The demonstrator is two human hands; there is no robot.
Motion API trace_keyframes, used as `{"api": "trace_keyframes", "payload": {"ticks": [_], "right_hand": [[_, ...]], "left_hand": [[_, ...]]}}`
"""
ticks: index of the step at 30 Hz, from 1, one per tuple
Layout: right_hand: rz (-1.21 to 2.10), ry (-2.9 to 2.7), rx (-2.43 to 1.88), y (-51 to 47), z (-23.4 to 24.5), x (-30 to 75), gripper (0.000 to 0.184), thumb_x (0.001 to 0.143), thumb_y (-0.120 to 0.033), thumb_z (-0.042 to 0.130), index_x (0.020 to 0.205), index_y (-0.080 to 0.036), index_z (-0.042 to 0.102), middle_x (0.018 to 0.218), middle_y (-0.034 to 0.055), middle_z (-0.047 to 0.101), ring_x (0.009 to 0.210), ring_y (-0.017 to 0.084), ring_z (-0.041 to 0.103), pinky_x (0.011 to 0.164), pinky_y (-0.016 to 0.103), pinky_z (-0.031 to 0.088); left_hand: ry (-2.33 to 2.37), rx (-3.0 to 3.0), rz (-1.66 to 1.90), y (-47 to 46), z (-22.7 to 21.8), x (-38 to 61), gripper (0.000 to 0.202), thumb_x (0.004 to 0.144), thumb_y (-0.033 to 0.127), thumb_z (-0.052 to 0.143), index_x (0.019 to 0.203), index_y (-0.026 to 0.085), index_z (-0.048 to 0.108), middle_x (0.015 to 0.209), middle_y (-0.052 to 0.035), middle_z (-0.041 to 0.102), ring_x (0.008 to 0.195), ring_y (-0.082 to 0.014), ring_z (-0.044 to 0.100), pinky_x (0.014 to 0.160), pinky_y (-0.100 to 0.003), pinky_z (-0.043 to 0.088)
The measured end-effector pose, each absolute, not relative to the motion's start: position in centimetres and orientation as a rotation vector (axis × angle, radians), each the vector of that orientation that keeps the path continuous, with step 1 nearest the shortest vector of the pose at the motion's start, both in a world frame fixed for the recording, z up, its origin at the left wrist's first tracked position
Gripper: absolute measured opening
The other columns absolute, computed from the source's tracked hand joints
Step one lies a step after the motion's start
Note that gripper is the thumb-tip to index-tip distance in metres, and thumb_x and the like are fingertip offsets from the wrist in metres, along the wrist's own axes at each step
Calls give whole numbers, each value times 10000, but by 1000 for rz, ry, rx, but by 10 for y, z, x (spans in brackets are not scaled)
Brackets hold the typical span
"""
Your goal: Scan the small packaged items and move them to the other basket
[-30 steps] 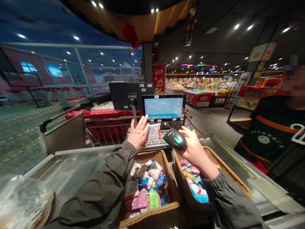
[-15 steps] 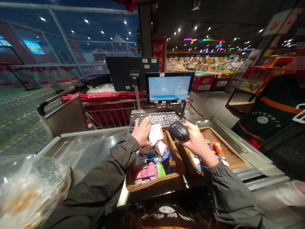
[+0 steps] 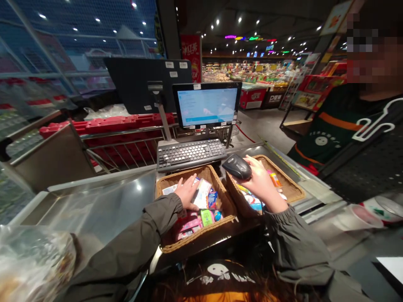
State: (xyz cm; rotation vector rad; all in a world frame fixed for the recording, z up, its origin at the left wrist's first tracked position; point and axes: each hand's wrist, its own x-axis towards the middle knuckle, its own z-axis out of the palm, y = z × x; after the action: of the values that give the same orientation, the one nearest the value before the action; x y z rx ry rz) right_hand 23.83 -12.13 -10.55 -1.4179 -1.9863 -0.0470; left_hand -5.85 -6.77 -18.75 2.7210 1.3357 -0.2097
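Note:
Fingers spread, my left hand [image 3: 188,193] reaches into the left wicker basket [image 3: 227,184] and rests over its small packets. A white packet [image 3: 204,189] lies beside its fingertips, partly covered by them. Nearer to me in that basket are a green packet [image 3: 207,217], pink boxes [image 3: 188,224] and a blue packet [image 3: 213,199]. My right hand [image 3: 260,180] is wrapped round a black handheld barcode scanner [image 3: 236,167], held above the right wicker basket [image 3: 291,189]. Several small goods lie there, among them an orange tube [image 3: 276,180].
Behind the baskets stand a keyboard [image 3: 192,153] and a lit screen [image 3: 206,107]. A metal counter [image 3: 122,197] extends left, with a clear plastic bag [image 3: 34,260] at its near end. At right are a cup [image 3: 362,217] and a person in dark clothes [image 3: 362,159].
My left hand has lowered from near the keyboard into the left basket, and the white packet it held is let go there. The scanner stays in my right hand. The view has shifted right.

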Motion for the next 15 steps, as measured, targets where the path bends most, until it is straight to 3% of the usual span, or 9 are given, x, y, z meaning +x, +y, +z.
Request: {"api": "trace_keyframes", "payload": {"ticks": [6,15], "right_hand": [[-254,-1788,-1523,-135,-84,289,424,791,-510,653,1072,-192,654,1202,148,656,1245,365,546,1044,560,413],[-317,-1677,-1568,-147,-81,347,454,780,-519,664,1098,-195,658,1219,152,653,1296,383,506,1068,579,397]], "left_hand": [[1139,2881,3,-55,-160,-14,764,773,572,698,1384,154,513,1606,-224,209,1489,-350,218,1170,-635,155],[806,2973,-38,-24,-175,99,524,794,522,702,1217,215,654,1553,-168,372,1458,-370,280,1138,-686,184]]}}
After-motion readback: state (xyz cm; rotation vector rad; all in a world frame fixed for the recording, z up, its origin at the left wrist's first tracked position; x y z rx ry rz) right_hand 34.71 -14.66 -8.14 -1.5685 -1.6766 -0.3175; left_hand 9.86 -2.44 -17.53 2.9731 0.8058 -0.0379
